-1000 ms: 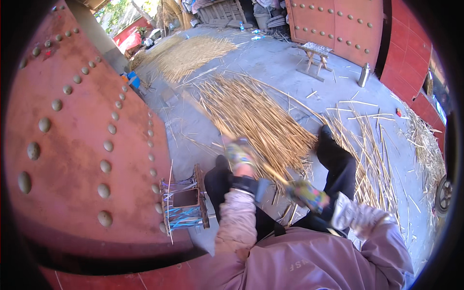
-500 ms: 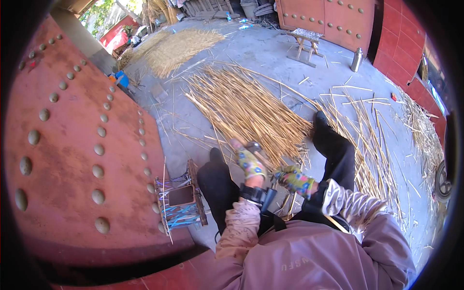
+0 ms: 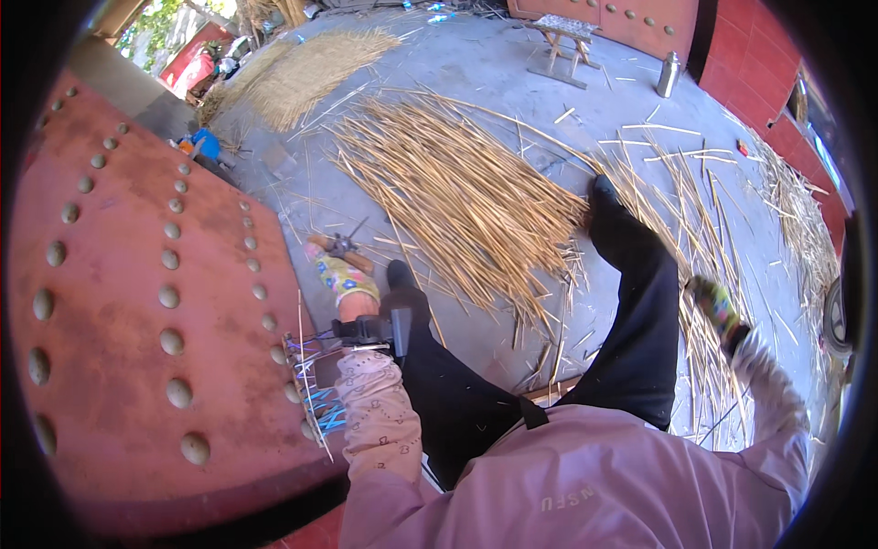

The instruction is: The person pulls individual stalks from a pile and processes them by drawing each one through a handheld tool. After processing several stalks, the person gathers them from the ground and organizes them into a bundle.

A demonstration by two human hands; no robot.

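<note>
My left hand (image 3: pixel 340 276), in a flowered glove, is closed around a small tool (image 3: pixel 357 260) with a wooden handle and thin metal prongs. It is over the floor between the studded red door and my left foot. Far to the right, my right hand (image 3: pixel 713 306), in a matching glove, reaches over loose straw-coloured stalks (image 3: pixel 690 215). Its fingers are small and dark here, so whether they grip a stalk cannot be made out. Between the two hands, a thick layer of long stalks (image 3: pixel 457 197) lies on the floor.
The studded red door (image 3: pixel 137 302) stands at my left. A low seat laced with blue strips (image 3: pixel 329 409) is partly behind my left sleeve. Farther off are a woven straw mat (image 3: pixel 320 73), a folding stool (image 3: pixel 565 32) and a metal flask (image 3: pixel 669 75).
My hands were close together before my lap and have parted. The left moved left with the tool; the right swung out right over the loose stalks. My view has shifted slightly.
</note>
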